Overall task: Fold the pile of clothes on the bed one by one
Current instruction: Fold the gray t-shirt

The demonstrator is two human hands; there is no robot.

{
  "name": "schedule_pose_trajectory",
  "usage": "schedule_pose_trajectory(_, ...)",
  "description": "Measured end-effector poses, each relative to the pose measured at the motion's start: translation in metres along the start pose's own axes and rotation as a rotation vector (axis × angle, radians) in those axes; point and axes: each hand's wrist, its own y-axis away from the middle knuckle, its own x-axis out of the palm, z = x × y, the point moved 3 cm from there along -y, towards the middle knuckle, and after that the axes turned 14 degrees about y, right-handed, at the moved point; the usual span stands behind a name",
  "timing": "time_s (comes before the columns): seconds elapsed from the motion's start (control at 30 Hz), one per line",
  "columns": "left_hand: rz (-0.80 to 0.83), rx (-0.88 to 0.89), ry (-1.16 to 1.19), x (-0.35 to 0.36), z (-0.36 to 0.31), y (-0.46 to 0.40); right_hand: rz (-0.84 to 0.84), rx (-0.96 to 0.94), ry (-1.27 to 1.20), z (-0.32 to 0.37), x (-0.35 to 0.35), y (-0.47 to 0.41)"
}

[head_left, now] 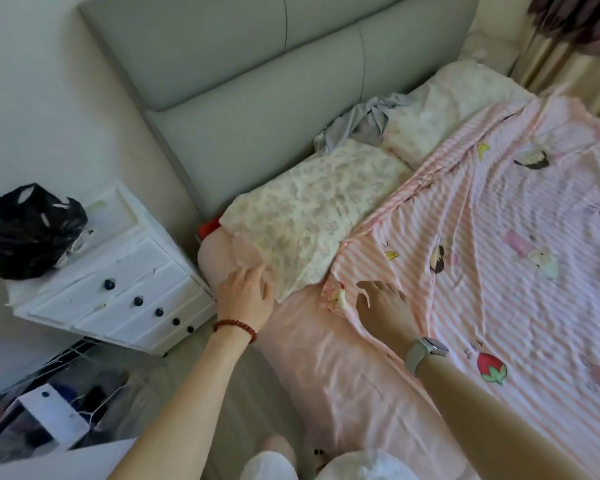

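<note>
A floral cream cloth [312, 209] lies over a pillow at the head of the bed. My left hand [246, 292], with a red bead bracelet at the wrist, rests with relaxed fingers on the pink pillow corner beside that cloth's lower edge. My right hand [383, 306], a watch on its wrist, lies flat with spread fingers on the corner of a pink striped cloth [499, 244] printed with strawberries and cartoon figures, which is spread over the bed. A crumpled grey garment [357, 124] lies against the headboard. The plain pink sheet [326, 368] is bare between my arms.
A padded grey headboard [243, 81] stands behind the pillows. A white drawer unit [118, 289] with a black bag [32, 230] on top stands left of the bed. A wire rack with boxes [59, 403] is at the lower left. Curtains [575, 39] hang at the upper right.
</note>
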Motion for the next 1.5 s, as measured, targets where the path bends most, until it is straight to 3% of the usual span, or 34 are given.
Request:
schedule_pose_trajectory(0.23, 0.185, 0.093, -0.028, 0.018, 0.014, -0.193, 0.018, 0.103, -0.031, 0.027, -0.020, -0.156)
schedule_pose_trajectory(0.43, 0.484, 0.137, -0.080, 0.071, 0.029, -0.370, -0.013, 0.293, -0.194, 0.045, -0.034, -0.313)
schedule_pose_trajectory(0.57, 0.596, 0.190, -0.126, 0.119, 0.039, -0.453, -0.042, 0.386, -0.268, 0.038, -0.031, -0.408)
schedule_pose_trajectory(0.83, 0.653, 0.245, -0.172, 0.233, 0.111, -0.498, -0.045, 0.606, -0.629, 0.018, 0.033, -0.566)
schedule_pose_trajectory(1.0, 0.601, 0.270, -0.056, 0.256, 0.131, -0.503, -0.091, 0.664, -0.574, 0.016, 0.061, -0.637)
schedule_pose_trajectory(1.2, 0.629, 0.259, -0.054, 0.255, 0.131, -0.506, -0.246, 0.706, -0.797, 0.011, 0.054, -0.621)
schedule_pose_trajectory(1.4, 0.722, 0.158, -0.113, 0.233, 0.110, -0.503, -0.431, 0.746, -0.811, -0.011, 0.035, -0.493)
schedule_pose_trajectory(1.5, 0.631, 0.111, -0.035, 0.211, 0.081, -0.491, -0.512, 0.789, -0.804, -0.026, 0.022, -0.427)
